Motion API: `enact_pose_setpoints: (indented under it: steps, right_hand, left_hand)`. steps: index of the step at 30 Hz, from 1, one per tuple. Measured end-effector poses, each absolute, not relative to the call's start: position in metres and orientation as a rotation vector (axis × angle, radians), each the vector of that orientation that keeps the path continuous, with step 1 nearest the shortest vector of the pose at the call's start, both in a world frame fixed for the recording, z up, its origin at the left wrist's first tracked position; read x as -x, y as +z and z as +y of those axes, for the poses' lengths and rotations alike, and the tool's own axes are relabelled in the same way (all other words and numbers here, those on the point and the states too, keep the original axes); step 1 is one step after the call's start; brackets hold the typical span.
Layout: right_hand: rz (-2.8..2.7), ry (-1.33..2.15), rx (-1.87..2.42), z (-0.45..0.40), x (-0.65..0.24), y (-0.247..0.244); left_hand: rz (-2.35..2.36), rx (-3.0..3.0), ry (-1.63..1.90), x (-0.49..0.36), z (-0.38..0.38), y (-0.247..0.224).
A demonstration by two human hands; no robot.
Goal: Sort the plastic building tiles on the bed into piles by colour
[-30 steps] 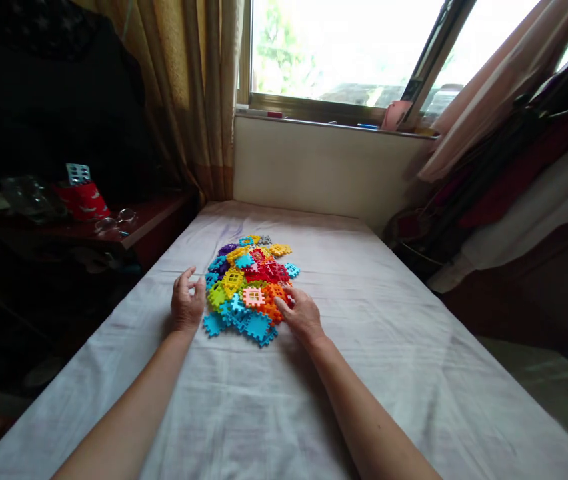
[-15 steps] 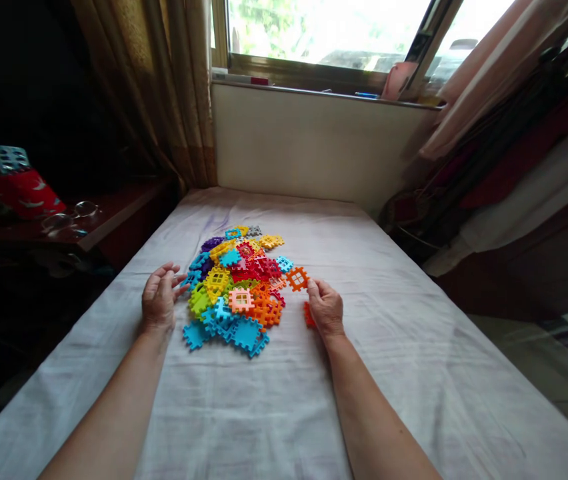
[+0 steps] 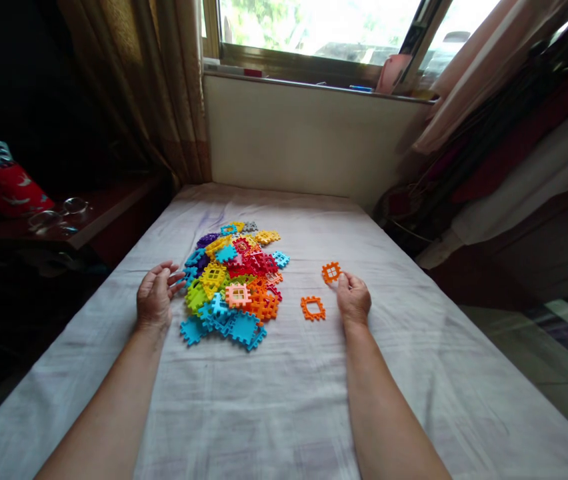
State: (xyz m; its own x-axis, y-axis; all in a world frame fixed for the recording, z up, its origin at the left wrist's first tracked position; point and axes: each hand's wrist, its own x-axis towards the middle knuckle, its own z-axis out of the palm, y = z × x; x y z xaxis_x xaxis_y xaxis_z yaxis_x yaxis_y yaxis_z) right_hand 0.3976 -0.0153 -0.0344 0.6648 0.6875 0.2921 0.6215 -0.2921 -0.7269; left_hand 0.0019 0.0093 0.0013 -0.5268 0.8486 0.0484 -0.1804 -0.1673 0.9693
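Between my hands, a heap of interlocking plastic tiles (image 3: pixel 244 325) in blue, green, yellow, red, orange and purple lies on the sheet. My right hand (image 3: pixel 354 298), to the right of the heap, pinches an orange window-pattern tile (image 3: pixel 331 272) by its near right corner. Just left of that hand, a second orange tile with an open centre (image 3: pixel 313 308) rests by itself on the sheet. My left hand (image 3: pixel 156 292) is at the heap's left edge, fingers spread and holding nothing. Its fingertips are close to the blue tiles; whether they touch I cannot tell.
A pale sheet (image 3: pixel 244 413) covers the flat surface. On the dark side table (image 3: pixel 114 210) at left are glasses (image 3: pixel 75 205) and a red patterned holder (image 3: pixel 9 190). Curtains (image 3: pixel 179 100), a wall and a window bound the far side; clothes (image 3: pixel 514 160) hang at right.
My right hand has moved right, away from the heap, carrying the orange window-pattern tile. The open-centred orange tile it partly covered now shows fully. My left hand has stayed nearly in place.
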Motion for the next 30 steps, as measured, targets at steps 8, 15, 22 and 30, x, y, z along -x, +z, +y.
enact_pose_setpoints:
  steps: [8, 15, 22, 30]
  right_hand:
    - [-1.195, 0.192, 2.033, -0.044, -0.379, -0.018]
    - [-1.854, 0.236, 2.025, -0.066, -0.354, 0.005]
    - [-1.662, 0.019, 1.939, -0.053, -0.367, -0.009]
    - [-1.293, -0.264, 2.054, -0.036, -0.395, -0.036]
  left_hand:
    - [1.345, -0.774, 1.781, -0.001, 0.009, 0.003]
    - [1.352, -0.762, 1.781, -0.004, 0.008, 0.005]
    - [1.364, -0.777, 1.759, -0.003, 0.009, 0.006]
    - [1.353, -0.784, 1.770, -0.002, 0.010, 0.004]
